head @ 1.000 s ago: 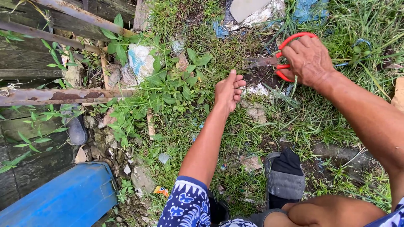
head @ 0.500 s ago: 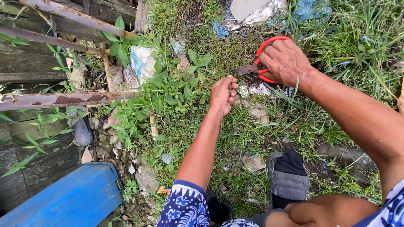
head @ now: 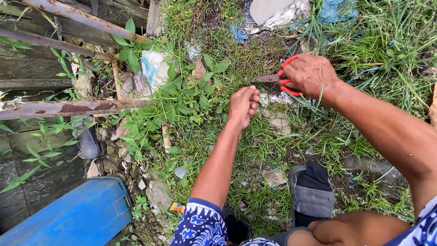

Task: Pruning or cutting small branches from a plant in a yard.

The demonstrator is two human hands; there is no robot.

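Observation:
My right hand (head: 310, 74) grips red-handled scissors (head: 277, 79) whose rusty blades point left, squeezed together just above my left hand. My left hand (head: 243, 105) is curled into a fist around thin grass stems (head: 251, 86) that it pinches right below the blade tips. A clump of broad-leaved weeds (head: 191, 98) grows immediately left of that hand. Patchy grass and bare soil lie beneath both hands.
Rusty metal bars (head: 63, 107) and dark wooden planks run along the left. A blue plastic container (head: 77, 214) sits at the bottom left. My sandalled foot (head: 310, 193) rests at the bottom centre. Stones, a white scrap (head: 152, 66) and litter lie among the grass.
My right hand has brought the scissors left and down until the blades meet my left hand, and the handles have squeezed closer. My left hand has closed on the stems.

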